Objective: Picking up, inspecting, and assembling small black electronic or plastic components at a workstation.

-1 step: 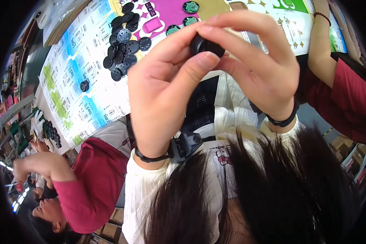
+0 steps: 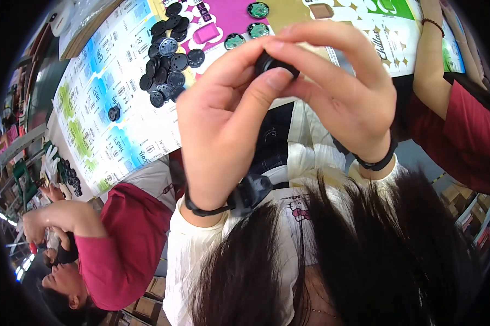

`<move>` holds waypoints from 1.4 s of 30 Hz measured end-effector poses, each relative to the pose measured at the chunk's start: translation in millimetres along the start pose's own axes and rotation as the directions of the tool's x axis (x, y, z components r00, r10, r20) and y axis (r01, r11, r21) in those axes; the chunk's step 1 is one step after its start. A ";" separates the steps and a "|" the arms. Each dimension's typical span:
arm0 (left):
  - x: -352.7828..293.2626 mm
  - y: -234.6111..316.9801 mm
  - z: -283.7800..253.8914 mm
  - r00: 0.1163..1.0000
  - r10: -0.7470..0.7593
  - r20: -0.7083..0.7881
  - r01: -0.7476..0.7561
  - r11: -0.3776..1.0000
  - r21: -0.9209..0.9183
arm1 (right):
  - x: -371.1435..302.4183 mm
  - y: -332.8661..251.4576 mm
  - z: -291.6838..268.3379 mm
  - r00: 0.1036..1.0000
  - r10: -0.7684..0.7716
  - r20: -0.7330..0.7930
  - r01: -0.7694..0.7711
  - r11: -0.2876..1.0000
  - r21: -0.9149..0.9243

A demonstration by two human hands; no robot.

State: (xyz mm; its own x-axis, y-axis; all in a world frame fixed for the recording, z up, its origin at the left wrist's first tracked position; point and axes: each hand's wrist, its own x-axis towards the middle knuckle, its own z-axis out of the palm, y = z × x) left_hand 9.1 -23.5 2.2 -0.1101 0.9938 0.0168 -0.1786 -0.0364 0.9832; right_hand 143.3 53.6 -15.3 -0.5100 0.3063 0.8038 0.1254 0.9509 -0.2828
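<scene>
Raised above the table's near edge, my left hand and my right hand meet around a small round black plastic part. The left thumb presses on its near side, and the fingertips of both hands close over its top and far side. Much of the part is hidden by the fingers. Beyond the left hand lies a loose pile of black round discs with small holes. Just past my fingers, several black round cases with green circuit boards inside rest on the table.
Printed sheets in white, blue, magenta and gold cover the table. One black round part stands apart on the left. Co-workers in red sit on the left and on the right. A wooden-edged tray is at the far left.
Both hands have shifted slightly and still hold the black part between them. The left co-worker's raised hand has moved a little.
</scene>
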 end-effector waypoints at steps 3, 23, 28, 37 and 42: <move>-11.8 -5.8 -4.0 0.991 0.093 -0.094 -0.074 0.979 0.188 | -3.1 -21.2 8.8 0.957 0.283 0.064 -0.290 0.929 0.228; -56.0 -50.5 -226.0 0.704 0.348 -0.619 0.593 0.192 0.782 | 29.7 15.7 152.3 0.820 0.292 0.493 -0.298 0.952 -0.069; -36.7 -52.0 -199.7 0.787 0.310 -0.533 0.472 0.253 0.845 | 30.8 16.0 151.7 0.848 0.283 0.448 -0.286 0.956 -0.062; 46.0 -32.6 -63.4 0.977 0.192 -0.098 0.014 0.395 0.919 | 4.0 41.5 27.0 0.291 0.839 0.460 -0.906 0.087 0.415; 66.9 -60.7 -48.0 0.997 0.069 0.046 -0.062 0.246 0.967 | -18.1 25.4 -11.8 0.478 0.862 0.170 -0.830 0.379 0.409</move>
State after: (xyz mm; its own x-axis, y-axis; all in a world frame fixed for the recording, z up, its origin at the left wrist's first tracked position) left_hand -34.4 40.1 -65.1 -0.0772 0.9926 0.0934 0.9086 0.0315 0.4165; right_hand 165.8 72.6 -30.8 -0.2800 0.9586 0.0514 0.1228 0.0889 -0.9884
